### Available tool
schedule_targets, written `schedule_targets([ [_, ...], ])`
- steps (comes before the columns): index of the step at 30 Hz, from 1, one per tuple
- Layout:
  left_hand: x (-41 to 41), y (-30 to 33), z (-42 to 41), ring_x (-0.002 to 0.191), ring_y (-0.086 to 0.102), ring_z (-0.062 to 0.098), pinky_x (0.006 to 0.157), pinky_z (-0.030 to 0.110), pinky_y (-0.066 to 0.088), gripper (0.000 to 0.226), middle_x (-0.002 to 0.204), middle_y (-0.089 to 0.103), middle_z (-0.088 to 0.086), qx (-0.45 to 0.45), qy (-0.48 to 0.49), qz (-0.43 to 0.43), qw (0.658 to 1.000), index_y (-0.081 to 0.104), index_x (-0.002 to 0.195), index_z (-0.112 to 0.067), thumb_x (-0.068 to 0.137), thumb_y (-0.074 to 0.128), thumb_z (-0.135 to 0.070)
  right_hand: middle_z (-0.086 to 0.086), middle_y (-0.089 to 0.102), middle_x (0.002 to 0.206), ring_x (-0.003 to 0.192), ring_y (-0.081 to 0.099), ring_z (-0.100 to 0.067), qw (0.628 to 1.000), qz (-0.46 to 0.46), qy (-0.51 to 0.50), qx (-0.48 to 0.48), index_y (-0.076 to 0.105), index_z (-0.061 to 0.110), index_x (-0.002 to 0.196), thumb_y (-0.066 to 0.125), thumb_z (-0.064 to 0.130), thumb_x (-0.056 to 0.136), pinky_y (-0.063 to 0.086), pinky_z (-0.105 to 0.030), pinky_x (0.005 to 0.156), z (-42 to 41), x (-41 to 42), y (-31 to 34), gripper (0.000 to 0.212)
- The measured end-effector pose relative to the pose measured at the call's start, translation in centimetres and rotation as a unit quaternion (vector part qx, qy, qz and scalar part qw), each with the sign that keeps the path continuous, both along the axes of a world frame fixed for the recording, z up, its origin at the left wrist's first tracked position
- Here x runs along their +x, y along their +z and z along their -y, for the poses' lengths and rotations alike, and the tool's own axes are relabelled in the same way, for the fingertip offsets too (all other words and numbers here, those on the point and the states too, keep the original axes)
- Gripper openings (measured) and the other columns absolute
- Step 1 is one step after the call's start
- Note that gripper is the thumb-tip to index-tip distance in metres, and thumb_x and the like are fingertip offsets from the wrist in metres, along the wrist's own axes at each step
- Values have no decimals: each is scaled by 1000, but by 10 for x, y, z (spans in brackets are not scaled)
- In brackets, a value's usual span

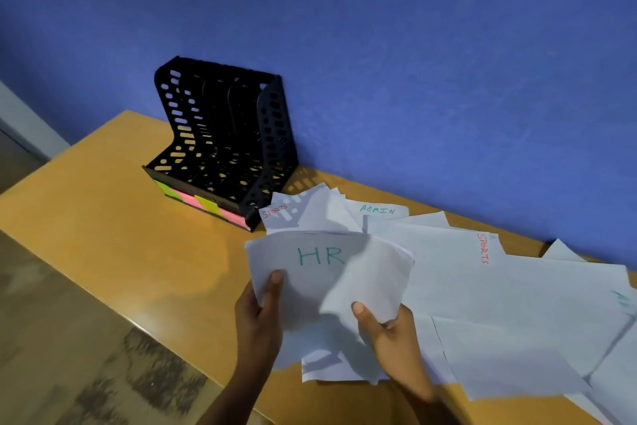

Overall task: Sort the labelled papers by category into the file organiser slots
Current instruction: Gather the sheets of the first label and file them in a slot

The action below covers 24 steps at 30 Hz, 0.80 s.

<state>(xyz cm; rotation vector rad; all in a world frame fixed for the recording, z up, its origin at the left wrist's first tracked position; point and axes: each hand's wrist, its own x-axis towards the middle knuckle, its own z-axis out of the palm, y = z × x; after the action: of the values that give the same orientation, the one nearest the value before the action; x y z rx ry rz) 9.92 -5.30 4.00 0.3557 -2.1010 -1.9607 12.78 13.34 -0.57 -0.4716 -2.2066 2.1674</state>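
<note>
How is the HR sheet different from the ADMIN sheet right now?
The HR sheet is lifted off the table, gripped by the left hand and right hand; the ADMIN sheet lies on the table, untouched. HR is nearly fully visible and curved; ADMIN is mostly buried under other papers, only its top strip showing. HR's lettering is much larger in view. Both are white sheets lettered in green.

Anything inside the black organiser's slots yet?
No papers show in the black file organiser; through its perforated side the slots look dark and bare. The slot floors near the front lip are hidden. The HR sheet is in both hands, left hand and right hand.
</note>
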Motion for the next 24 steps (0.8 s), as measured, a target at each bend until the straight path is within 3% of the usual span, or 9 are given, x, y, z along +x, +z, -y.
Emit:
schedule_targets([
  [4,-14,-7,21,90,63,3,64,18,50,24,98,64,-21,-43,15,7,999,54,99,-44,82,58,-60,17,75,82,82,70,-2,1000,-5,-2,16,67,30,86,74,18,86,58,-19,61,15,-11,7,14],
  [6,-24,-10,34,108,57,3,79,19,50,46,113,54,-28,-54,11,6,998,45,118,-42,78,65,-54,20,75,81,79,69,1,1000,-13,-22,12,67,29,87,75,18,85,55,-14,56,30,-19,14,14],
  [10,-42,-8,70,137,35,4,104,26,36,89,149,29,-18,-123,-10,-19,992,26,145,-33,73,77,-42,22,75,88,87,69,1,998,-27,-63,7,69,33,93,76,20,83,53,-8,60,83,-44,27,18],
  [12,-48,-5,85,128,42,-10,97,10,40,88,144,31,-33,-86,-80,-20,993,27,144,-39,73,78,-41,24,75,92,89,69,2,997,-53,-57,20,71,41,94,74,21,86,53,-7,62,115,-55,38,22],
  [15,-58,6,107,123,44,-15,92,13,45,90,141,36,-36,1,-184,8,983,26,145,-40,71,74,-58,19,75,97,91,70,-2,994,-80,-3,71,69,47,100,66,29,90,56,-14,68,169,-74,49,20],
  [17,-64,13,121,116,55,-4,86,15,48,72,127,56,-21,36,-231,-1,972,42,134,-32,73,71,-59,17,72,99,92,69,-4,982,-115,52,138,68,39,101,61,24,88,56,-21,73,205,-87,52,21],
  [19,-68,23,135,112,61,15,89,29,49,40,114,65,1,40,-233,-26,971,54,118,-25,84,71,-37,25,67,105,98,65,1,969,-147,75,186,65,47,107,60,13,84,53,-18,82,236,-98,61,41],
  [21,-76,28,153,123,56,28,100,44,46,32,121,64,9,43,-211,-46,975,57,120,-20,89,64,-20,22,64,116,110,61,-2,952,-191,113,209,61,46,118,57,18,91,52,-23,92,263,-109,68,39],
  [24,-95,43,187,120,56,-2,96,20,47,33,119,67,-24,110,-94,-50,988,61,114,-50,80,63,-48,-1,57,135,128,51,-19,909,-266,173,272,53,19,138,56,16,95,45,-38,104,293,-125,76,44],
])
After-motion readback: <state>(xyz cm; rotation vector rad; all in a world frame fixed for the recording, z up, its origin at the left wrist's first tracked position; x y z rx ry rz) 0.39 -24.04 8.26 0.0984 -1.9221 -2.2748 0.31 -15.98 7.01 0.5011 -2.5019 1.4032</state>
